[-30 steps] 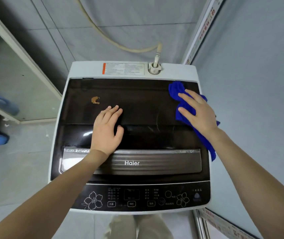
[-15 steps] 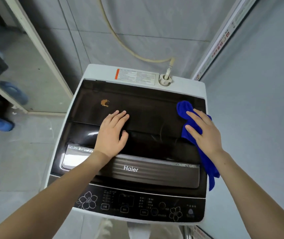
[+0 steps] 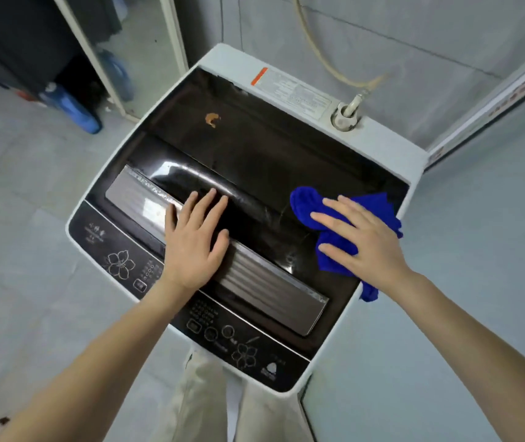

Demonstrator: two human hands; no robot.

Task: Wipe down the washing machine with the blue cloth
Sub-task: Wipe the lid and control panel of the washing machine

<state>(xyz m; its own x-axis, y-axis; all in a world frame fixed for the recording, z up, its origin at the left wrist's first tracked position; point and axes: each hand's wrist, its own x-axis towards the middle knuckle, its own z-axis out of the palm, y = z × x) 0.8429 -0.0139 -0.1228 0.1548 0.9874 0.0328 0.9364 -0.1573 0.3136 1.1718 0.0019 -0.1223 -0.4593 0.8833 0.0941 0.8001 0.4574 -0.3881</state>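
Head view: right hand, fingers flat, is pressing blue cloth onto washing machine lid; left hand is resting open-fingered beside it.

Soft, even daylight-white light, fairly bright, with a cool grey cast. The washing machine has a glossy dark lid carrying a pale curved glare streak near its front-left. Shadows on it are faint. Wide-angle distortion bends the wall behind the machine. Motion blur softens the label at its back and the floor to its left.
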